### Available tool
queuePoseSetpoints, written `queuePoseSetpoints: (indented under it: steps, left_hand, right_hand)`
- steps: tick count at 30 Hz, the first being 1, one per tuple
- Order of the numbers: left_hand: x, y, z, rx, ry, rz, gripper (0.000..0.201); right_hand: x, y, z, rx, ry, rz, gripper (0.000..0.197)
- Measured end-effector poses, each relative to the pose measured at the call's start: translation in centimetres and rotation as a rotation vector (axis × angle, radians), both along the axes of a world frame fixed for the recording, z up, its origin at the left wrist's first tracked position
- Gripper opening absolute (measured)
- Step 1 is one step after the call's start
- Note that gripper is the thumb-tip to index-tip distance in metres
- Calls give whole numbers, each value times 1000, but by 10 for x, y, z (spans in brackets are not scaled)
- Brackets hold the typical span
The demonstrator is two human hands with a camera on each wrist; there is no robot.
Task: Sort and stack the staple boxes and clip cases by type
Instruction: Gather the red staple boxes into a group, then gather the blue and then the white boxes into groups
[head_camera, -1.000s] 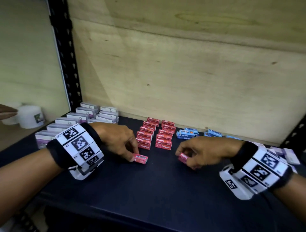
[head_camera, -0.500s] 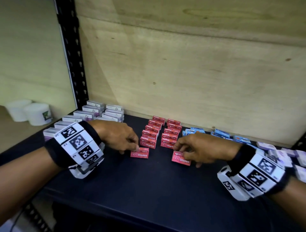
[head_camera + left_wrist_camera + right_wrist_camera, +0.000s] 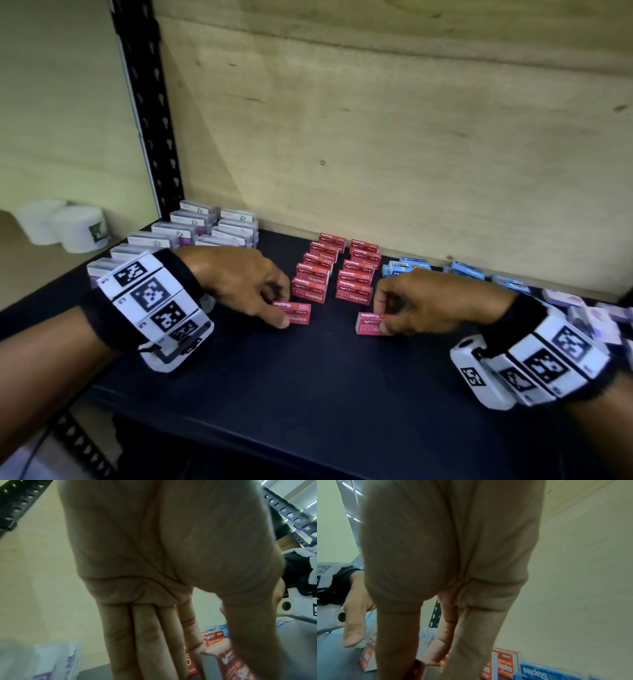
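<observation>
We see the left hand (image 3: 239, 279) pinching a small red cardboard staple box (image 3: 297, 313) on the dark shelf board (image 3: 308, 394): the thumb presses its near face, the fingers (image 3: 145, 635) lie close together behind it. This left red box sits just in front of the left of two rows of red staple boxes (image 3: 313, 274), close to the front box but, as far as we can tell, apart from it.

The right hand (image 3: 435, 301) pinches a second red cardboard staple box (image 3: 368, 323), thumb on the near face, fingers (image 3: 471, 635) curled over the top and far side. Its left end sticks out past the fingertips. It stands on the board in front of the right red row (image 3: 358, 274), clearly apart from it.

Behind the right hand lie blue staple boxes (image 3: 467, 269) along the plywood back wall (image 3: 394, 137). Clear plastic clip cases with purple labels (image 3: 191, 229) stand in rows at the left rear, beside the black slotted upright (image 3: 147, 102). More pale purple cases (image 3: 589, 308) lie loose at the far right.
</observation>
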State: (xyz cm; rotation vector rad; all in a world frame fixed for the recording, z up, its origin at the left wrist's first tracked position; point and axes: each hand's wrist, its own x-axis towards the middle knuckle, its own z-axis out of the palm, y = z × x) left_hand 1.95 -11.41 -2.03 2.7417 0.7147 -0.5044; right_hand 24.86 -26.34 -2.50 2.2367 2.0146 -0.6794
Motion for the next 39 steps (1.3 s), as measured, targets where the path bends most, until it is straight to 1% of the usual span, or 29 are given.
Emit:
queuePoseSetpoints:
  steps: [4,10,13,17,20,27,29,34,39]
  left_hand:
    - [4,2,-4,44,-26,-43,16]
    - [18,-1,-8,198,-48,-89,17]
    - [22,-2,-10,241,-57,-95,17]
    - [23,-2,-11,224,-76,-91,12]
    - [21,-2,-10,183,-79,-63,14]
    - [15,2,-9,88,-103,-22,12]
    - [16,2,-9,80,-112,-16,12]
    - [18,1,-8,101,-120,-20,12]
    - [18,1,-10,105,-110,-22,13]
  right_hand:
    - [-6,9,-2,-3,-16,-12,15]
    - [-16,16,-1,-28,-74,-1,17]
    - [-18,19,0,-33,-98,4,17]
    - [-18,21,0,-51,-116,11,21]
    - [-19,23,2,-74,-136,18,25]
    - [-8,27,1,-106,-37,-3,13]
    - [-6,26,0,-100,-16,5,12]
    - [-8,24,0,-64,-62,52,16]
    - [-8,24,2,-61,-57,68,14]
